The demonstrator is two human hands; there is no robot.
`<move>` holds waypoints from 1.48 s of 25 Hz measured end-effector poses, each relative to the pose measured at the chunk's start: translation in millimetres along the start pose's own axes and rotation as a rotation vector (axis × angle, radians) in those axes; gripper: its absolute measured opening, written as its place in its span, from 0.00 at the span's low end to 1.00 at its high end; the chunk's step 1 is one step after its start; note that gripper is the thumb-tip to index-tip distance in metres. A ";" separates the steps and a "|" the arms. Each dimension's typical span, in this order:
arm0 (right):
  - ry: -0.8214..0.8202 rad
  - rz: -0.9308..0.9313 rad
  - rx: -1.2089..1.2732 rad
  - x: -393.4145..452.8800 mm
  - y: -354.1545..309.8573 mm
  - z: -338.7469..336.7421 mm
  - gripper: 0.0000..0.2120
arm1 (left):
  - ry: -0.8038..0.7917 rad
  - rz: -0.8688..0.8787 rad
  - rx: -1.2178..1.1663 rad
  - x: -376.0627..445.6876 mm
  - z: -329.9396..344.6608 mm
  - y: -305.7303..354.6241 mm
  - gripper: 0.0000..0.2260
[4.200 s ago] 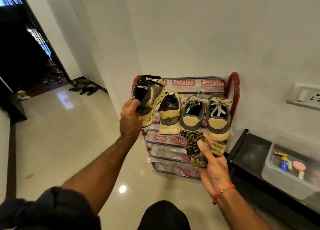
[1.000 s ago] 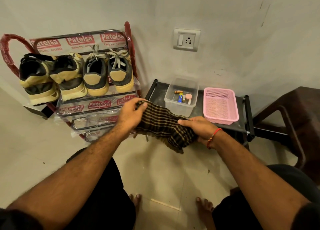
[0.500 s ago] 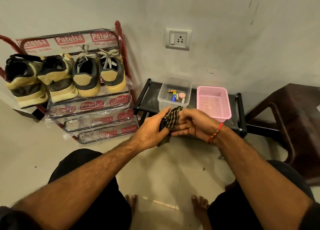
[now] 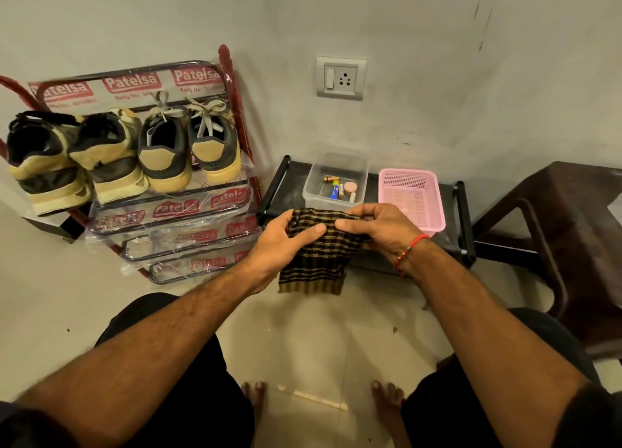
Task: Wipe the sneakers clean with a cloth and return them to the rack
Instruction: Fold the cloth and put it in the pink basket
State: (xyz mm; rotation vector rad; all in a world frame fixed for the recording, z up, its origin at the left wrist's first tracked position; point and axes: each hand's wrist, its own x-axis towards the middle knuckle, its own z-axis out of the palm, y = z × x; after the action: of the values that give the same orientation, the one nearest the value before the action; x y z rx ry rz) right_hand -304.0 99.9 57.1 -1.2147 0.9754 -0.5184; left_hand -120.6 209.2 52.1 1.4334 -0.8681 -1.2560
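Your left hand (image 4: 284, 237) and right hand (image 4: 380, 230) both pinch the cloth (image 4: 316, 259) mid-frame, sneakers (image 4: 124, 154) racked upper left; loosen either pinch and it could drop.

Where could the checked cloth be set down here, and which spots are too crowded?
Free: the pink basket, apparently empty, and the floor between the knees. Crowded: the rack's top tier, filled by four sneakers, and the clear tub holding small items. Both hands grip the cloth.
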 end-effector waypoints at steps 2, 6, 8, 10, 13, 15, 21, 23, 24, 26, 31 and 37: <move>0.066 -0.127 -0.182 0.6 -3.3 -10.7 0.13 | 0.048 0.091 0.229 5.1 -1.2 -3.2 0.12; 0.010 -0.316 -0.428 4.4 -13.1 -32.3 0.10 | 0.045 0.128 0.166 17.9 14.5 4.9 0.10; 0.015 -0.286 -0.433 8.2 -17.8 -47.8 0.09 | 0.056 0.141 0.121 36.8 28.3 10.6 0.10; 0.115 -0.254 -0.497 13.8 -20.9 -68.7 0.07 | 0.071 0.149 0.121 60.1 42.5 16.0 0.09; 0.287 -0.312 -0.453 25.5 -26.4 -97.5 0.07 | 0.065 0.138 0.170 93.2 62.3 23.4 0.09; 0.419 -0.366 -0.390 34.0 -27.5 -111.0 0.07 | 0.064 0.145 0.215 110.3 77.5 30.6 0.10; 0.535 -0.389 -0.335 60.6 -18.6 -127.8 0.05 | 0.211 0.246 0.605 158.8 112.9 48.9 0.13; 0.596 -0.417 -0.309 68.6 -18.4 -135.5 0.05 | 0.209 0.238 0.656 173.1 122.2 52.2 0.14; 0.616 -0.427 -0.284 71.7 -18.8 -139.1 0.05 | 0.201 0.231 0.669 179.1 124.9 52.4 0.15; 0.623 -0.430 -0.218 78.3 -16.6 -146.4 0.06 | 0.183 0.208 0.658 190.1 127.0 49.7 0.14; 0.609 -0.313 -0.186 100.2 5.9 -158.8 0.10 | 0.119 0.102 0.636 213.3 127.1 33.4 0.13; 0.685 -0.233 -0.313 119.3 10.9 -157.4 0.08 | 0.080 -0.001 0.650 235.4 129.6 28.6 0.14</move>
State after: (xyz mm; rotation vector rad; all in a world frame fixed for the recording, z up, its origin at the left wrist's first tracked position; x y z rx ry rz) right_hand -376.9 -75.0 0.4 -1.4736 1.5425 -1.0366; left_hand -196.6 -48.7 24.4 1.9700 -1.2905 -0.9406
